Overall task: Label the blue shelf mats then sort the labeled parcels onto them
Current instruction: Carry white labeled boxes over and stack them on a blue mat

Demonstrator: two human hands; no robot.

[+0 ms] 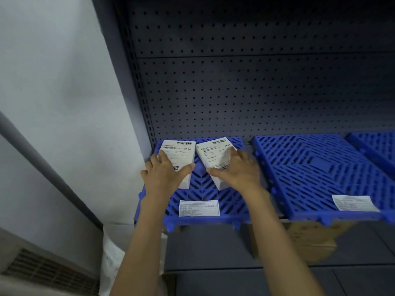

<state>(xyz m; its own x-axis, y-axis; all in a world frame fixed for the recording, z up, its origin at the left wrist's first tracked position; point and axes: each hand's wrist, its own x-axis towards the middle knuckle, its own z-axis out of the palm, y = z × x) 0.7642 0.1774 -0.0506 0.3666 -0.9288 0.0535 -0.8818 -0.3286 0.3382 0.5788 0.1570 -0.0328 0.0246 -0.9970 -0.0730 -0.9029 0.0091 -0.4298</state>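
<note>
Judging progress, I saw two labelled mats (205,195), and my left hand (165,173) and right hand (237,170) rested flat, fingers straight, on two parcels (181,152) there; more sorting probably remained.

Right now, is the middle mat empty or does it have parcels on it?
No parcels: the middle mat carries only a label at its front edge. Both parcels lie on the left mat.

A dark perforated back panel (256,82) rises behind the shelving. A cardboard box (303,242) sits on the shelf below it, while a pale wall (53,92) stands to its left, with a floor vent (49,272) beneath.
</note>
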